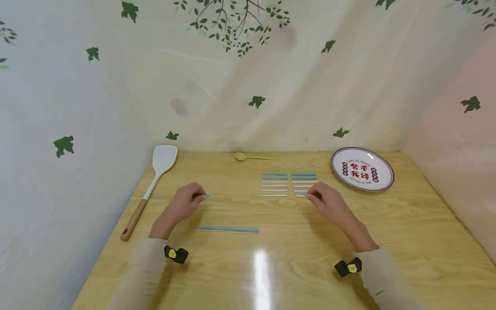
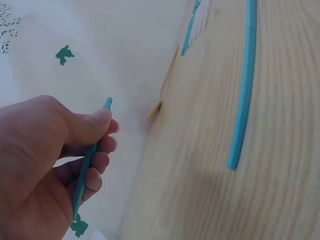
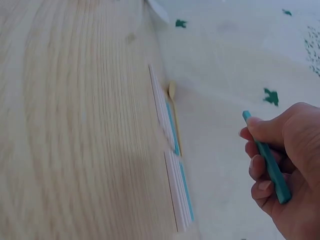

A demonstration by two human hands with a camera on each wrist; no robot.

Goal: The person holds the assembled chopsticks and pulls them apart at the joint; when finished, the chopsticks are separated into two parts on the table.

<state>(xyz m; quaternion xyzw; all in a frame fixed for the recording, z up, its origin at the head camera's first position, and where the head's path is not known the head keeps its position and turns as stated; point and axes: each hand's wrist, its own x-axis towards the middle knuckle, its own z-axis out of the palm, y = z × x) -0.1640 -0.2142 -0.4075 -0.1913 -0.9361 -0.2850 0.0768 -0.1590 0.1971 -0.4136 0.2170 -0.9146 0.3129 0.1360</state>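
Note:
My left hand (image 1: 185,202) is raised over the left half of the table. It holds a short blue chopstick piece (image 2: 85,172) between thumb and fingers, the lower end lying against the palm. On the other side, my right hand (image 1: 328,203) grips a similar, thicker-ended blue chopstick piece (image 3: 271,170) near the lined-up sticks. One long blue chopstick (image 1: 228,228), with a seam visible in the left wrist view, lies between the hands, nearer the front. Two columns of short sticks are laid out behind it: blue sticks (image 1: 304,174) at the back, white sticks (image 1: 273,195) in front.
A white spatula (image 1: 164,159) with a wooden handle lies along the left edge. Near the back wall is a yellow spoon (image 1: 240,156). At the back right sits a round plate (image 1: 381,183) with red characters. Pale cloth with leaf prints surrounds the table (image 1: 418,224).

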